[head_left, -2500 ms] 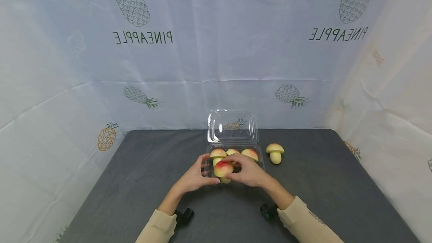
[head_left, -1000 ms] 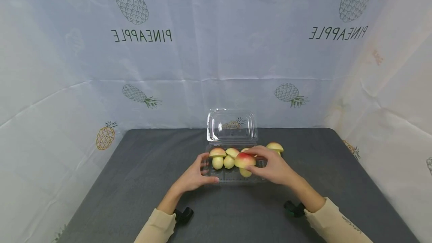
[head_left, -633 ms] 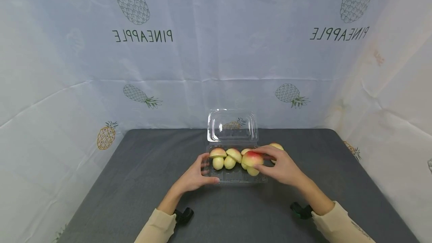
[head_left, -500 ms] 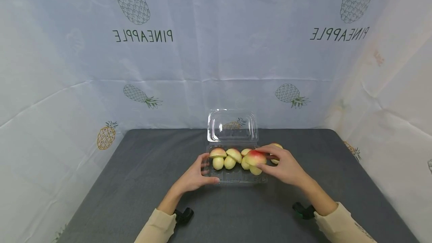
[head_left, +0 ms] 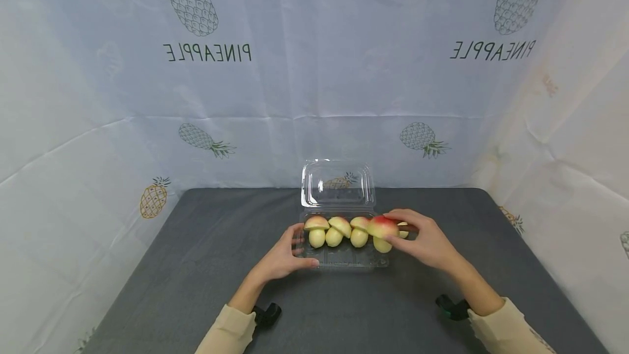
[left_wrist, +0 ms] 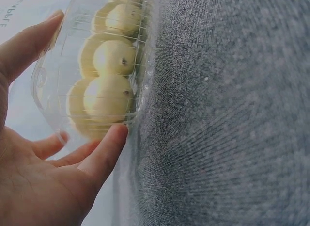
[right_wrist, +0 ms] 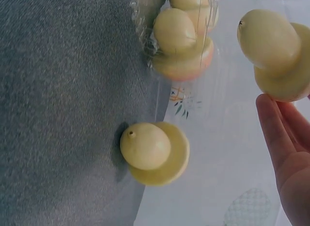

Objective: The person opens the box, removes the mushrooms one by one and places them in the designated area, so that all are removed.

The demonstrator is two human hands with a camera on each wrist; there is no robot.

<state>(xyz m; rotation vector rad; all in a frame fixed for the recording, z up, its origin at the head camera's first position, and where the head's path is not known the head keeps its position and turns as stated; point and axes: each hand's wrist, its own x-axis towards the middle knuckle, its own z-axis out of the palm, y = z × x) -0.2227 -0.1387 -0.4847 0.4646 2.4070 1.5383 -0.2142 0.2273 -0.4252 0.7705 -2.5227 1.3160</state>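
My left hand [head_left: 284,255] holds the left end of a clear plastic clamshell box [head_left: 339,260], thumb at the front edge and fingers along the side. Three toy mushrooms, among them the left mushroom [head_left: 316,238], lie in a row at the back of the box. With thumb and fingers, my right hand [head_left: 425,240] pinches another mushroom [head_left: 383,227] by its red-and-yellow cap, above the box's right end. The right wrist view shows its pale stem [right_wrist: 269,39] raised clear of the table. Behind the right hand, a further mushroom [right_wrist: 145,146] lies on the table, partly hidden in the head view.
The box's lid [head_left: 338,184] stands raised at the back, against a pineapple-print cloth [head_left: 344,81]. Dark grey fabric covers the table [head_left: 236,217]. Cloth also hangs along both sides.
Holding the mushroom, my right hand has moved rightward from the box's front left to its right end. The third mushroom in the row has come into view. My left hand stays put.
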